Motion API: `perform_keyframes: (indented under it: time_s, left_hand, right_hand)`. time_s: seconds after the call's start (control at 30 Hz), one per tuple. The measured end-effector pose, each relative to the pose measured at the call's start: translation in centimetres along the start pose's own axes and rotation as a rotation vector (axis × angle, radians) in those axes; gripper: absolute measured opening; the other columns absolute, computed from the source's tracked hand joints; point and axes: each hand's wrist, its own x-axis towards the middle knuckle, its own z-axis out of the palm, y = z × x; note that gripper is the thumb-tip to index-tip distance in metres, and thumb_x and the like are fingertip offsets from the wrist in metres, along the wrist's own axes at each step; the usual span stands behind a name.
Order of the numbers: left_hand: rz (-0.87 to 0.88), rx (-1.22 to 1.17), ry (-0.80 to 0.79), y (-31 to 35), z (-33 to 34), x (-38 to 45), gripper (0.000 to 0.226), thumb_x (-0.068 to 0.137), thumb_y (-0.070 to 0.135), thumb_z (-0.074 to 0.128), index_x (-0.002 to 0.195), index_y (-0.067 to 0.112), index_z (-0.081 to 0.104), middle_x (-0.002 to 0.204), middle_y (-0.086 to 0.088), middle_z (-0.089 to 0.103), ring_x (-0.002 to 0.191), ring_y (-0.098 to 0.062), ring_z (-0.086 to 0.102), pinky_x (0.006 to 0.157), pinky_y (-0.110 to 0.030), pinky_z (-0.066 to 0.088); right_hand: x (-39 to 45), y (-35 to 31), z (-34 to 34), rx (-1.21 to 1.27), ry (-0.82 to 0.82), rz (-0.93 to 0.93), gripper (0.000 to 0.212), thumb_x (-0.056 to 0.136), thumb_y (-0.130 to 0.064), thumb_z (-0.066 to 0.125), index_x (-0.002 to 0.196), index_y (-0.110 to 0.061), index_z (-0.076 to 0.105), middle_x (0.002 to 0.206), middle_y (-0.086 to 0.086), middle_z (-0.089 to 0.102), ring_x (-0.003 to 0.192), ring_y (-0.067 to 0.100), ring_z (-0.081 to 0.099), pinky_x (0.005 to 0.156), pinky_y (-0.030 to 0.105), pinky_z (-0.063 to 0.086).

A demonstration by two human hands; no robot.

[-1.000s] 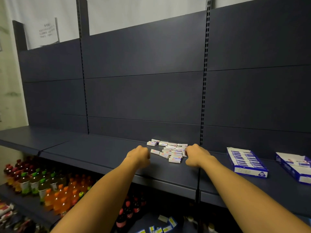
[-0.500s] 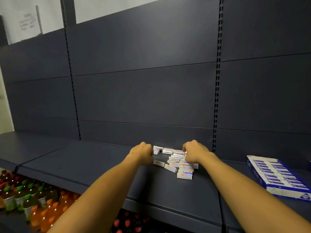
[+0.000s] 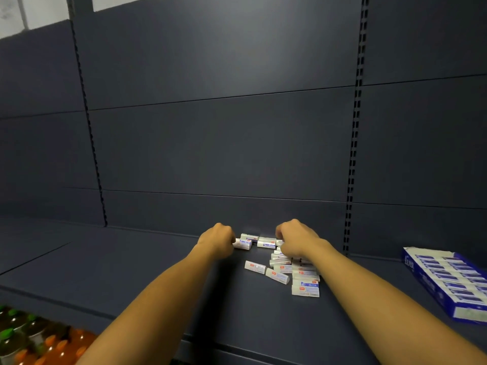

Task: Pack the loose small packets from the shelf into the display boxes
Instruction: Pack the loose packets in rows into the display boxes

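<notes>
Head view: curled hands (image 3: pixel 295 239) touch small glossy rectangular packets (image 3: pixel 287 270) on matte shelf (image 3: pixel 131 272).

White packets (image 3: pixel 305 287), blue-and-white display box (image 3: pixel 448 283), dark grey-blue shelf (image 3: pixel 131 272).

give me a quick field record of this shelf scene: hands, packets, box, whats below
left hand: left hand, fingers curled at the pile's left end, touching a packet; a grip cannot be confirmed
right hand: right hand, fingers curled down into the far end of the pile; grip unclear
loose packets: small white packets scattered on the dark shelf between and in front of the hands
display box: blue display box at right, rows of packets in it
below shelf: bottles with green and orange caps
</notes>
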Motion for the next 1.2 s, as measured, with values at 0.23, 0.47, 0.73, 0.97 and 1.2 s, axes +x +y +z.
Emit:
perform_keyframes:
  time_s: [0.23,0.47,0.73,0.97,1.2]
  left_hand:
    - [0.112,-0.012,-0.008,-1.3,1.8,3.6,0.027,0.094,0.014,0.059,0.119,0.018,0.070,0.121,-0.006,0.063,0.103,-0.028,0.063,0.086,-0.039,0.056]
    - [0.240,-0.032,0.003,-2.7,2.8,5.4,0.017,0.095,0.014,0.058,0.106,0.013,0.071,0.114,-0.005,0.063,0.097,-0.028,0.064,0.084,-0.041,0.056]
    - [0.328,-0.079,-0.046,-5.0,2.3,5.6,0.003,0.090,0.014,0.060,0.091,0.015,0.062,0.099,-0.006,0.062,0.086,-0.028,0.062,0.064,-0.032,0.042]
    - [0.332,-0.117,-0.096,-8.2,1.9,6.4,0.024,0.086,0.015,0.073,0.108,0.020,0.065,0.113,-0.002,0.061,0.097,-0.024,0.061,0.078,-0.036,0.053]
    - [0.335,-0.185,-0.067,-10.9,2.1,6.8,0.028,0.086,0.009,0.072,0.114,0.015,0.073,0.121,-0.002,0.056,0.103,-0.022,0.061,0.088,-0.034,0.055]
  right_hand:
    - [1.6,-1.0,0.7,0.027,0.017,0.093,0.034,0.085,-0.003,0.060,0.115,-0.018,0.065,0.109,0.005,0.063,0.093,0.025,0.064,0.080,0.039,0.060]
    - [3.2,-2.9,1.5,0.015,0.024,0.156,0.026,0.087,-0.005,0.059,0.109,-0.018,0.065,0.105,0.004,0.062,0.091,0.025,0.063,0.074,0.035,0.056]
    - [5.2,-4.6,2.7,0.023,0.023,0.179,0.032,0.087,-0.004,0.057,0.115,-0.016,0.069,0.115,0.006,0.062,0.099,0.027,0.064,0.086,0.039,0.058]
    - [7.4,-7.2,4.3,0.039,0.021,0.136,0.030,0.086,0.001,0.056,0.104,-0.016,0.073,0.109,0.005,0.065,0.095,0.025,0.065,0.085,0.038,0.058]
    - [9.3,-8.5,5.5,0.015,0.006,0.111,0.030,0.088,-0.002,0.058,0.109,-0.017,0.071,0.113,0.005,0.064,0.099,0.025,0.064,0.088,0.038,0.057]
